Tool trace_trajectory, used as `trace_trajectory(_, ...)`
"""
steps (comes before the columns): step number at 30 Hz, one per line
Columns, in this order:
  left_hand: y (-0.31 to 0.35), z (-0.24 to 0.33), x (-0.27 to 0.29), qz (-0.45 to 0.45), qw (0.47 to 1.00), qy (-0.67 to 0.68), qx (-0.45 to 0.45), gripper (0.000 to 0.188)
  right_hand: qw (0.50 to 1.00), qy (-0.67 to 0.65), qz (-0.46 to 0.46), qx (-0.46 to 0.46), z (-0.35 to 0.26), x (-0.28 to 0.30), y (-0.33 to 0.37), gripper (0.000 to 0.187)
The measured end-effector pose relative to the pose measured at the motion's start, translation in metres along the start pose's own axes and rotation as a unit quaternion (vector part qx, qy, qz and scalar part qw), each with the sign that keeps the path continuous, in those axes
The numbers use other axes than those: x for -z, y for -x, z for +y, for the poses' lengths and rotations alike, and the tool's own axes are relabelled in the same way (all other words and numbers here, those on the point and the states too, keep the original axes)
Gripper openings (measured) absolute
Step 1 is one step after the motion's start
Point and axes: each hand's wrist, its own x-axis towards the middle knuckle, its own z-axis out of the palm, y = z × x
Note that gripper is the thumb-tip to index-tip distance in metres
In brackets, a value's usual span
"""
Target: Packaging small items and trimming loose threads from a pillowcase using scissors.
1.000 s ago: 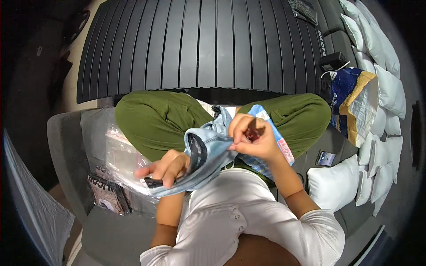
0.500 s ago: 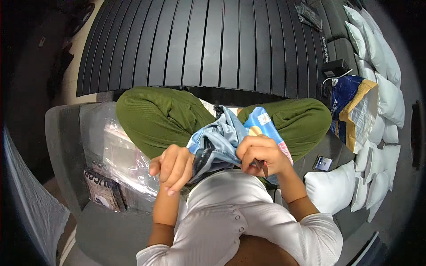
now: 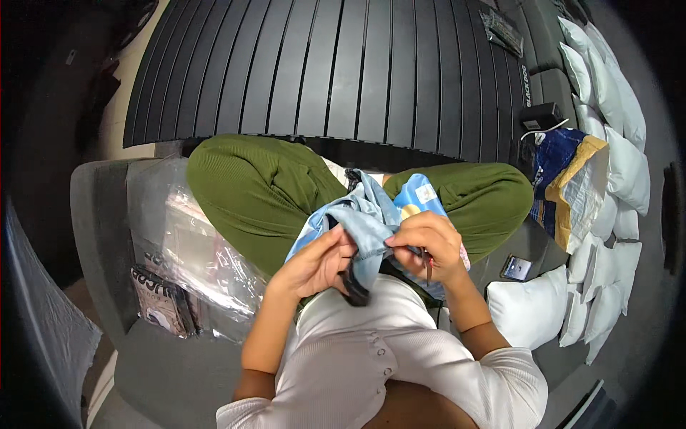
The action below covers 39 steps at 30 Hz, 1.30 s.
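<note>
A shiny light-blue cloth (image 3: 370, 211) with dark edging and a printed, tagged part (image 3: 421, 193) lies bunched in my lap. On its left side, my left hand (image 3: 318, 263) has its thumb and fingers closed on a fold. My right hand (image 3: 434, 239) pinches the cloth at its right, thumb against forefinger. Tucked in that palm is a small dark pointed tool (image 3: 428, 267) with a red spot; fingers hide the rest. A black strip (image 3: 354, 289) of the cloth hangs below, between the hands. The cloth covers part of my crossed legs in green trousers (image 3: 250, 193).
Ahead stands a black slatted table (image 3: 336, 71). White pillows (image 3: 525, 306) pile up at the right, near a phone (image 3: 516, 267) and a blue-and-yellow sack (image 3: 572, 179). Clear plastic packaging (image 3: 207, 250) and a packaged item (image 3: 163, 300) lie on the grey seat (image 3: 179, 365) at left.
My left hand has turned palm inward and now grips the cloth from the left. A fold and its black strip have been drawn up between the hands. The right hand stays nearly in place.
</note>
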Motion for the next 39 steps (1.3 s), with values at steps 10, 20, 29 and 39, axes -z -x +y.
trace_trajectory(10,0.011,0.010,-0.036,0.091,0.981,-0.040,-0.165,0.023,0.996,-0.028,0.012,-0.079,0.005,0.001,0.014,0.012)
trace_trajectory(20,0.015,0.006,-0.053,0.144,0.941,-0.160,-0.260,0.036,0.987,-0.081,-0.005,-0.136,0.005,-0.001,0.011,0.019)
trace_trajectory(29,0.012,0.009,-0.065,0.095,0.942,-0.192,-0.259,0.063,0.972,-0.127,-0.007,-0.196,0.007,-0.001,0.014,0.018)
trace_trajectory(39,0.006,0.004,-0.069,0.076,0.941,-0.221,-0.244,0.062,0.979,-0.084,0.086,-0.162,-0.002,-0.003,0.008,0.027)
